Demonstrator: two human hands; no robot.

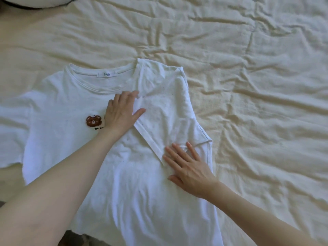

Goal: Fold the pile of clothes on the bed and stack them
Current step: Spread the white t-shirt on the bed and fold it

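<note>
A white T-shirt (58,139) with a small brown bear print (93,121) lies flat on the bed, collar pointing away from me. Its right sleeve (165,114) is folded inward across the chest. My left hand (122,112) rests on the shirt at the folded sleeve's upper edge, with a bit of that edge between thumb and fingers. My right hand (188,167) lies flat, fingers spread, on the lower corner of the fold near the shirt's right side seam. The left sleeve stays spread out at the left.
A wrinkled cream bedsheet (248,68) covers the bed all around the shirt. A pale pillow edge (44,1) shows at the top left. A dark floor strip (79,238) appears past the bed's near edge at the bottom left.
</note>
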